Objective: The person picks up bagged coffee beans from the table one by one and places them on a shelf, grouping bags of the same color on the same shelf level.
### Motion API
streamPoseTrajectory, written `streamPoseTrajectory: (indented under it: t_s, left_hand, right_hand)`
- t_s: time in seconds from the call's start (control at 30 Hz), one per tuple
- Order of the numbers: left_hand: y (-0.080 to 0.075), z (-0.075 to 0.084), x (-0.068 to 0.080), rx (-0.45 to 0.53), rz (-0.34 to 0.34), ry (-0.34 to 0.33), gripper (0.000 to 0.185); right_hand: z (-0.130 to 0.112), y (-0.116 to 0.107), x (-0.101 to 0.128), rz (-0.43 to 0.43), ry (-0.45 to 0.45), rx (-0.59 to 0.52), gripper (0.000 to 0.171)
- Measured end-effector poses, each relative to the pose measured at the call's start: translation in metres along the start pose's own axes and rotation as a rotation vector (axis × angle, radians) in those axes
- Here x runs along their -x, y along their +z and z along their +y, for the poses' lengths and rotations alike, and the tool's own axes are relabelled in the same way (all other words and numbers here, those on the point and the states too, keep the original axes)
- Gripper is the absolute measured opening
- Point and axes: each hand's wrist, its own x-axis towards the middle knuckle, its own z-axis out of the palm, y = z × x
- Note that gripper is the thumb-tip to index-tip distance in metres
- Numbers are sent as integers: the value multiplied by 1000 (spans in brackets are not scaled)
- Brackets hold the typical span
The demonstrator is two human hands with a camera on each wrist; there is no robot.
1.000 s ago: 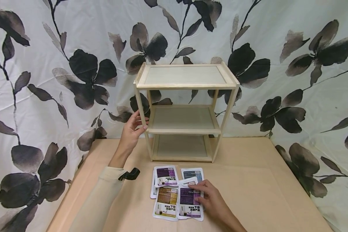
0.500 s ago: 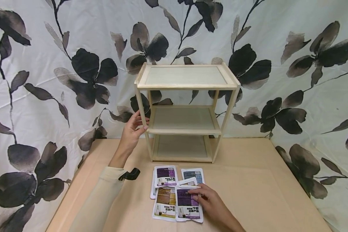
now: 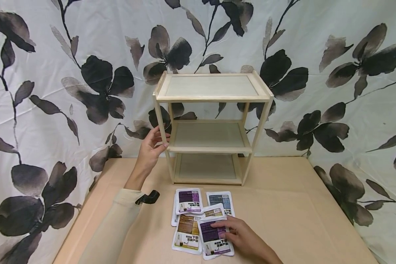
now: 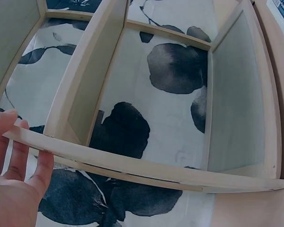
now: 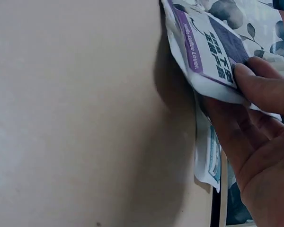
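Note:
My left hand (image 3: 149,147) grips the front left post of a small three-tier wooden shelf (image 3: 214,98), thumb on one side and fingers on the other, as the left wrist view shows. In the right hand (image 3: 247,236) a white and purple coffee packet (image 3: 212,234) is pinched between thumb and fingers. The right wrist view shows that packet (image 5: 210,56) tilted and raised off the table, with fingers beneath it. Around it lie other packets: a brown one (image 3: 187,233), another purple one (image 3: 189,201), a blue one (image 3: 221,200) and a partly covered brownish one (image 3: 214,211).
The shelf stands at the back of a table with a tan cover (image 3: 300,212). Behind it hangs a white cloth (image 3: 316,99) with dark flowers. The packets lie overlapping just in front of the shelf.
The right hand has drawn the purple packet slightly toward me and turned it, uncovering more of the brownish and blue packets behind. The left hand and shelf have stayed put.

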Motion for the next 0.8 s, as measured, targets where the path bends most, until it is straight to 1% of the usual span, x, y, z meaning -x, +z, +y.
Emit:
streamPoseTrajectory:
  t_s: [0.13, 0.2, 0.27, 0.37, 0.47, 0.73, 0.8]
  left_hand:
    - [0, 0, -1, 25, 8, 12, 60]
    - [0, 0, -1, 40, 11, 16, 60]
    - [-1, 0, -1, 50, 12, 20, 61]
    - [0, 0, 0, 55, 12, 24, 61]
    - [0, 0, 0, 63, 13, 25, 61]
    - [0, -3, -1, 74, 19, 17, 60]
    - [0, -3, -1, 69, 18, 18, 60]
  right_hand:
    - [-2, -3, 0, -16, 35, -11, 31]
    - [-5, -5, 1, -18, 71, -19, 33]
    - [-7, -9, 1, -29, 90, -64, 36]
    - [-10, -15, 0, -50, 128, -160, 42]
    - [-11, -20, -2, -64, 135, -246, 46]
    - [-14, -32, -9, -42, 166, -377, 48]
    - [-15, -35, -10, -37, 157, -390, 49]
